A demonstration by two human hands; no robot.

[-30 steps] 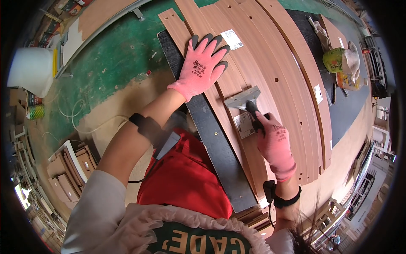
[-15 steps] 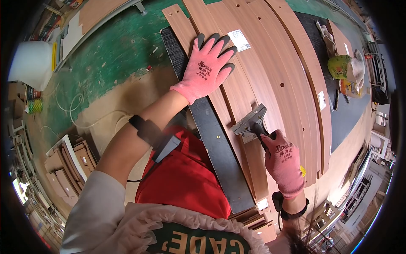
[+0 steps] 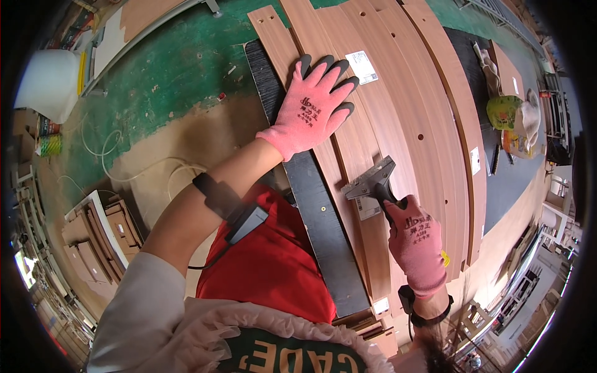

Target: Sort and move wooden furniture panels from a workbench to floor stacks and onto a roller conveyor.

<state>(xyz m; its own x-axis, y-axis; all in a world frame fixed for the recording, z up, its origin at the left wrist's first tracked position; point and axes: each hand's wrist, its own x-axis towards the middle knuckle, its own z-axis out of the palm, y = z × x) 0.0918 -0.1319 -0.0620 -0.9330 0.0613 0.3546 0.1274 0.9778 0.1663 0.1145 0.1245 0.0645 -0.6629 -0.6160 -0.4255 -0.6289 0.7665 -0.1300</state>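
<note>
Red cloth (image 3: 267, 273) over my front, just off the left side of the boards (image 3: 398, 118). Dark worktop (image 3: 326, 230) under the boards, a strip of it showing along their left edge. Right hand (image 3: 418, 245), pink glove, over the boards' near half: fingers wrapped round the dark handle of a scraper (image 3: 371, 179). Its wide blade is angled across the boards, overlapping the top end of a white label (image 3: 368, 211) in view; can't tell if the edge is touching. Left hand (image 3: 311, 109), also gloved, palm down on the boards' left side further up, fingers fanned, dark tips out, nothing gripped. Second white label (image 3: 362, 67) on the boards, just beyond those fingertips. Right of the boards: green bag (image 3: 504, 112) with a pale rag (image 3: 529, 118) against it. Well left of the boards: pale hose (image 3: 134, 177) on the floor, then green-painted floor (image 3: 180, 68).
</note>
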